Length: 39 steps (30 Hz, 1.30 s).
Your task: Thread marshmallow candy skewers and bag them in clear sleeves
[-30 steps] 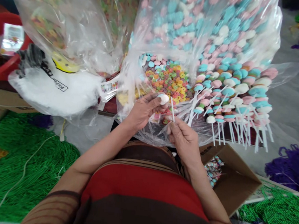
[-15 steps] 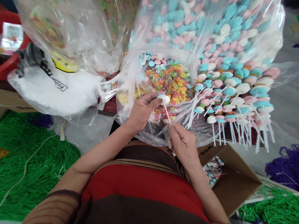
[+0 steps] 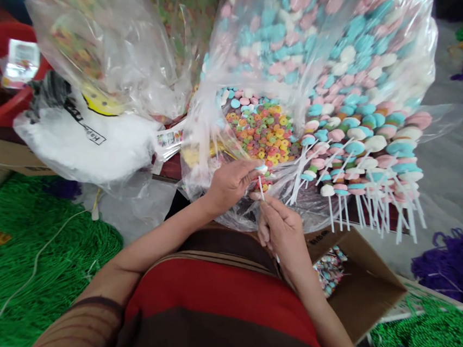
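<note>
Hiding most of a white-and-blue candy (image 3: 262, 168) near the centre of the frame, the left hand (image 3: 231, 184) pinches it; the right hand (image 3: 283, 225), fingers curled, grasps a white stick (image 3: 260, 185), lower part concealed. Whether stick touches candy cannot be told.

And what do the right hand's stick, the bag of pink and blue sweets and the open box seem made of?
Stick: probably plastic, matte white; straight and slim, though paper is possible.
Bag: thin, clear plastic film, glossy, with creases and highlights.
Box: likely cardboard, matte brown, with dark printing on a flap.
</note>
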Available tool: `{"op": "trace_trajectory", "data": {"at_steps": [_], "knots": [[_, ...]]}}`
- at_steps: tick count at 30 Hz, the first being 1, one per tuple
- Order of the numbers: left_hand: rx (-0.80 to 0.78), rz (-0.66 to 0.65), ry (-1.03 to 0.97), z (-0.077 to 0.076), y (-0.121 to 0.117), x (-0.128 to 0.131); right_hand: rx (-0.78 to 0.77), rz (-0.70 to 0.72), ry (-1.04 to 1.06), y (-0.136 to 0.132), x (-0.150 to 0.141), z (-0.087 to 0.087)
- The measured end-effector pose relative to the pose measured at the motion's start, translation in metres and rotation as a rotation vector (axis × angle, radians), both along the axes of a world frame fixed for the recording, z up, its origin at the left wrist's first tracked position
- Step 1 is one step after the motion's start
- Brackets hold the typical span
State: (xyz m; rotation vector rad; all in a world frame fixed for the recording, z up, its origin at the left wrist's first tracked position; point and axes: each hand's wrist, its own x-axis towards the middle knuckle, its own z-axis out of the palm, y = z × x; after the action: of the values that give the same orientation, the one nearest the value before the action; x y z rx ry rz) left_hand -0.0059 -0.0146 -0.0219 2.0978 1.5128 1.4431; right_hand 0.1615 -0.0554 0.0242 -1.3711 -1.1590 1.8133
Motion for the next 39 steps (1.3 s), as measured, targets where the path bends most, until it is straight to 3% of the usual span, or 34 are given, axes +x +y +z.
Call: {"op": "trace_trajectory", "data": {"at_steps": [6, 13, 18, 20, 23, 28, 31, 39], "knots": [[-0.154, -0.168, -0.094, 0.001, -0.006, 0.010, -0.008, -0.102, 0.080, 0.016, -0.005, -0.014], [-0.085, -0.054, -0.077, -0.001, -0.003, 0.006, 0.171, 0.011, -0.037, 0.021, -0.003, -0.017], [-0.222, -0.181, -0.120, 0.005, -0.006, 0.006, 0.141, -0.112, 0.024, 0.021, -0.005, -0.030], [-0.281, -0.145, -0.106, 0.013, 0.006, -0.006, 0.103, -0.136, 0.056, 0.023, -0.004, -0.034], [-0.283, 0.030, 0.108, 0.018, 0.042, -0.033, 0.078, -0.178, 0.075, 0.022, 0.001, -0.034], [-0.361, 0.157, 0.406, 0.001, 0.097, -0.055, 0.061, -0.190, 0.115, 0.017, 0.003, -0.035], [-0.402, 0.189, 0.487, -0.003, 0.103, -0.052, 0.058, -0.201, 0.129, 0.015, 0.004, -0.037], [-0.493, 0.186, 0.590, 0.011, 0.093, -0.048, 0.075, -0.197, 0.137, 0.015, 0.004, -0.035]]}}
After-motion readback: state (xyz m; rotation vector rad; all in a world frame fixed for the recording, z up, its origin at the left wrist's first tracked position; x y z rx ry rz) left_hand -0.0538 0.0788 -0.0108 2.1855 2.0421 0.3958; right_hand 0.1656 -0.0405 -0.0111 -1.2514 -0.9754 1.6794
